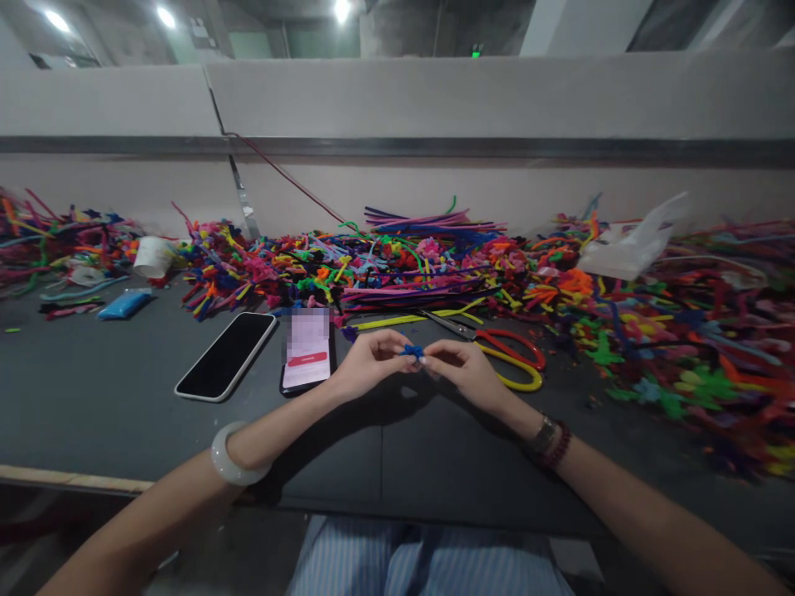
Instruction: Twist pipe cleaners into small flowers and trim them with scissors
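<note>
A small blue pipe-cleaner piece (411, 352) is pinched between the fingertips of both hands above the dark table (124, 397). My left hand (366, 364) grips it from the left, and that wrist wears a pale bangle. From the right, my right hand (463, 368) closes on the same piece; a watch and a bead bracelet sit on that wrist. The piece is twisted and mostly hidden by my fingers.
Scissors with red and yellow handles (513, 356) lie just behind my right hand. Two phones (227, 356) (307, 352) lie to the left. A long heap of coloured pipe cleaners (422, 265) runs along the back and right. A white cup (152, 257) lies at the back left.
</note>
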Demonstrator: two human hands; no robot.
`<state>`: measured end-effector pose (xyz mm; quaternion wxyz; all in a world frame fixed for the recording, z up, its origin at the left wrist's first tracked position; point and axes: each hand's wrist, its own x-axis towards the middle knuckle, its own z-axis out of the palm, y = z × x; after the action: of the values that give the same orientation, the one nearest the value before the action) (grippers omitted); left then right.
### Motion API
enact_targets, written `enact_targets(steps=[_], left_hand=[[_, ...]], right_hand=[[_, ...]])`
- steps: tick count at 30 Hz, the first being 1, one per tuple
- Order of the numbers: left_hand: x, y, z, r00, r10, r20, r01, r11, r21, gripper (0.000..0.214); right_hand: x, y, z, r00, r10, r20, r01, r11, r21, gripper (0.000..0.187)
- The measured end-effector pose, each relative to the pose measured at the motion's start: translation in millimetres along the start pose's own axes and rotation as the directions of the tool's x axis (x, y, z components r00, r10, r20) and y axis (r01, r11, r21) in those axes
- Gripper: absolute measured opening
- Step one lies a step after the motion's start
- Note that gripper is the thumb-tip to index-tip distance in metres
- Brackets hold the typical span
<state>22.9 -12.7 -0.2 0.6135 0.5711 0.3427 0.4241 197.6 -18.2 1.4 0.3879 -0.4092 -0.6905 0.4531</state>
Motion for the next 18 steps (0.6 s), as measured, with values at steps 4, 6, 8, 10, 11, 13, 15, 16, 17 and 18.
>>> enact_targets(steps=[4,6,8,10,11,13,15,16,17,18], left_hand=[[-0.7,2.5,0.6,0.998,0.034,-0.044,-0.031,0.997,0.072,0.024],[-1.0,3.4,0.8,0.997,0.040,-0.066,-0.033,0.995,0.099,0.025],[-1.2,3.6,0.9,0.997,0.037,-0.072,-0.029,0.993,0.110,0.025],[-1.3,3.4,0.7,0.997,0.036,-0.072,-0.027,0.992,0.126,0.025],[-1.4,3.2,0.4,0.996,0.039,-0.074,-0.029,0.990,0.138,0.025],[-1.7,2.9,-0.3,0.996,0.049,-0.071,-0.037,0.985,0.168,0.023],[-2.2,2.7,-0.9,0.997,0.055,-0.051,-0.044,0.980,0.196,0.021],[-2.5,2.7,-1.0,0.998,0.055,-0.034,-0.047,0.977,0.206,0.021],[-2.9,2.8,-1.0,0.998,0.054,-0.019,-0.049,0.976,0.213,0.021],[-3.1,3.0,-0.9,0.999,0.051,-0.005,-0.049,0.975,0.216,0.020]], right_hand=[[-0.8,-2.0,0.4,1.000,-0.008,-0.015,0.008,1.000,-0.014,0.018],[-1.0,-3.0,0.6,0.999,-0.005,-0.037,0.004,1.000,-0.016,0.019],[-1.1,-3.4,0.7,0.999,-0.005,-0.037,0.005,1.000,-0.013,0.020],[-1.1,-2.8,0.4,1.000,-0.009,-0.019,0.009,1.000,-0.012,0.020],[-1.2,-2.3,0.1,1.000,-0.011,-0.010,0.011,1.000,-0.016,0.019],[-1.4,-0.9,-0.8,1.000,-0.011,0.005,0.011,1.000,-0.029,0.018],[-1.8,0.2,-1.8,1.000,-0.008,0.021,0.009,0.999,-0.045,0.018],[-1.9,0.4,-2.0,0.999,-0.006,0.033,0.008,0.999,-0.053,0.018],[-2.0,0.3,-2.0,0.999,-0.006,0.046,0.009,0.998,-0.060,0.019],[-2.0,-0.1,-1.8,0.998,-0.007,0.058,0.010,0.998,-0.067,0.019]])
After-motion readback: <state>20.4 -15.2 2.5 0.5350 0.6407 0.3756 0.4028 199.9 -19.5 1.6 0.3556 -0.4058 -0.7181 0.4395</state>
